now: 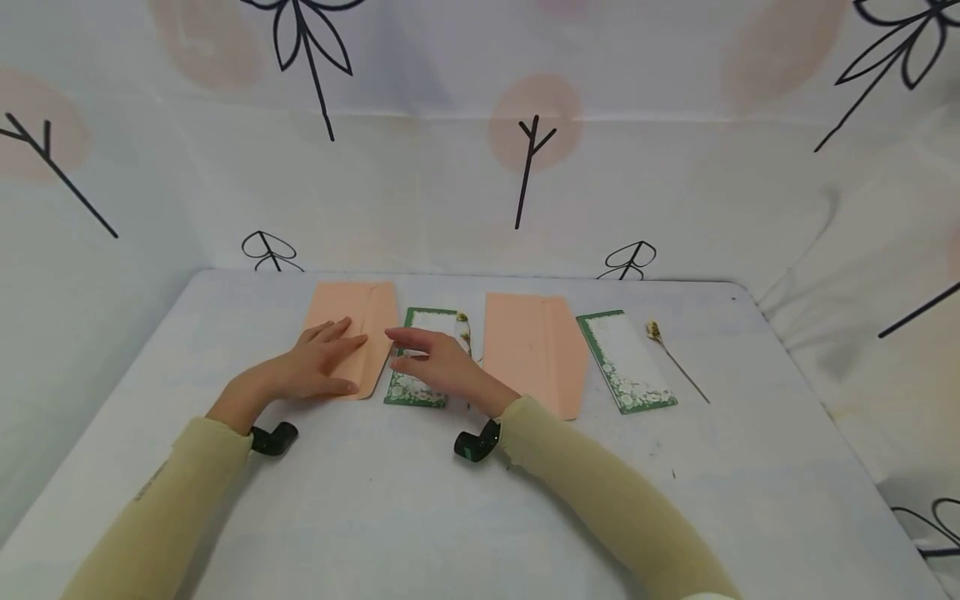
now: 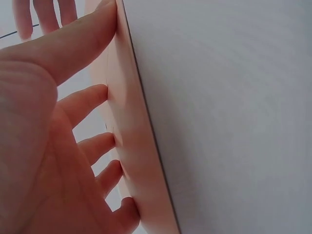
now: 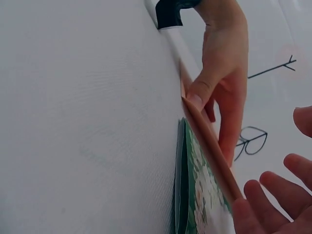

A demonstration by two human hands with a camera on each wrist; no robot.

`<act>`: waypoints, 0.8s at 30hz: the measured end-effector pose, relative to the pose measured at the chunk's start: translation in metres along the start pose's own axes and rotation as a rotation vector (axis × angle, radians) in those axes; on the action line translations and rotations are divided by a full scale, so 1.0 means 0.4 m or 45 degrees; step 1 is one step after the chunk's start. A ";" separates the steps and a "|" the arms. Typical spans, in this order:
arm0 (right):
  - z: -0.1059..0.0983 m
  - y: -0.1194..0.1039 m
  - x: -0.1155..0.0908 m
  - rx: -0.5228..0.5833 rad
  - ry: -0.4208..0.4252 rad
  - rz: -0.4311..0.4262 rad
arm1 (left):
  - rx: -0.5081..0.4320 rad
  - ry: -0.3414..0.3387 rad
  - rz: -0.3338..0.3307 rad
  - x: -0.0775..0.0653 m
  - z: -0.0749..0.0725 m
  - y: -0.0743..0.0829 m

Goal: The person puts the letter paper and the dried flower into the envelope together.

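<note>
My left hand [image 1: 307, 367] rests with spread fingers on the left peach envelope [image 1: 378, 312]. In the left wrist view its fingertips touch the envelope's face [image 2: 134, 136], the thumb near the edge. My right hand [image 1: 438, 360] reaches over a green-bordered floral card [image 1: 416, 392], its fingers loosely extended and the tips right at the envelope's pointed side. The right wrist view shows these fingers [image 3: 256, 195] by the envelope edge [image 3: 209, 141], which overlaps the card [image 3: 197, 195]. A dried flower [image 1: 462, 319] lies along that card, partly hidden by my right hand.
Right of my right hand lie a second peach envelope [image 1: 525, 350], another floral card [image 1: 626, 367] and a dried flower on a long stem [image 1: 655, 332]. Small bits [image 1: 673, 473] dot the white table [image 1: 420, 517]. A patterned cloth [image 1: 420, 192] stands behind.
</note>
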State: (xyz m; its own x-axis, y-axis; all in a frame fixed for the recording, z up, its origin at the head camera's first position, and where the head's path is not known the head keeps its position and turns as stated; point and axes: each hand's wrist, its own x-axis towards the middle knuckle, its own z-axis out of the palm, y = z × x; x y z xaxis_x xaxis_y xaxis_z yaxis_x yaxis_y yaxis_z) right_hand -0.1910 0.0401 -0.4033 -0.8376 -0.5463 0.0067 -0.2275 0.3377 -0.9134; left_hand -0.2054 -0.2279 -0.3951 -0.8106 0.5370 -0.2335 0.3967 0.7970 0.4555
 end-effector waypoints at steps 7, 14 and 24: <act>0.013 -0.005 0.033 -0.108 0.002 -0.010 | 0.017 -0.010 0.000 0.001 -0.002 0.003; 0.017 -0.010 0.048 -0.347 -0.025 -0.004 | 0.026 -0.016 -0.012 -0.003 -0.013 0.005; 0.045 -0.013 0.072 -0.913 -0.181 0.001 | 0.045 0.000 0.001 -0.012 -0.008 0.003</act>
State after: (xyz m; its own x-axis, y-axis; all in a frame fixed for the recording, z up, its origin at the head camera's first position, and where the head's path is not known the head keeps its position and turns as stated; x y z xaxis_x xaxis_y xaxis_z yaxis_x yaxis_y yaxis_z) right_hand -0.2051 0.0090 -0.4057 -0.7761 -0.6239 -0.0912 -0.5375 0.7303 -0.4217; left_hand -0.2022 -0.2304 -0.3905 -0.8104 0.5374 -0.2332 0.4122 0.8059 0.4249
